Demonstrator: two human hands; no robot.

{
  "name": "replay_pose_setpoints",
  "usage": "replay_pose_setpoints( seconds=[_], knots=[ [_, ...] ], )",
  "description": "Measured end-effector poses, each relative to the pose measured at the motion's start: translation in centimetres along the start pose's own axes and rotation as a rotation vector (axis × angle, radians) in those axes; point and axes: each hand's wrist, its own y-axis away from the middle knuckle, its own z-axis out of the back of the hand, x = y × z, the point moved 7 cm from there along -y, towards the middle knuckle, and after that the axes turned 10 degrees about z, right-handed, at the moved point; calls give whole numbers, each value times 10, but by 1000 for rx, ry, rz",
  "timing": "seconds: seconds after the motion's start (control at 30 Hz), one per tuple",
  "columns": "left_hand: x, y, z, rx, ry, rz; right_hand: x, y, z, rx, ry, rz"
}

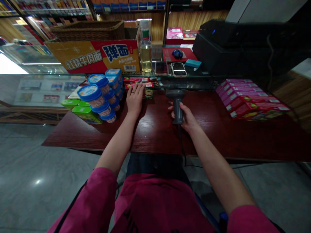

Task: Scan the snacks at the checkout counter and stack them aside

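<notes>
My right hand (189, 119) is wrapped round the handle of a grey barcode scanner (178, 110), held upright above the dark red-brown counter (155, 129). A cable runs down from its handle. Toward the back of the counter, my left hand (135, 99) lies over a small red and green box (148, 93), fingers stretched across its top. Part of that box is hidden under the hand. More red boxes (136, 79) lie just behind it. Left of this hand stand stacked tubs with blue lids (91, 93).
Green packs (86, 114) sit beside the tubs. On the right is a row of pink and red boxes (250, 98). Behind the counter stand a noodle carton (97, 56), a bottle (145, 53), a phone (178, 69) and black equipment (225, 48).
</notes>
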Motion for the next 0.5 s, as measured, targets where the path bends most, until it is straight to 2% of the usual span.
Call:
replay_pose_setpoints(
  seconds=[0.13, 0.27, 0.4, 0.5],
  knots=[
    [23, -8, 3, -15, 51, 43, -2, 0, -2, -2, 7, -9],
    [34, -14, -3, 27, 80, 62, -4, -2, -1, 5, 2, -12],
    [36, -15, -4, 36, 48, 64, -4, -4, 1, 1, -10, -7],
    [25, -11, 4, 19, -4, 59, 1, -3, 2, -13, -57, 20]
  ],
)
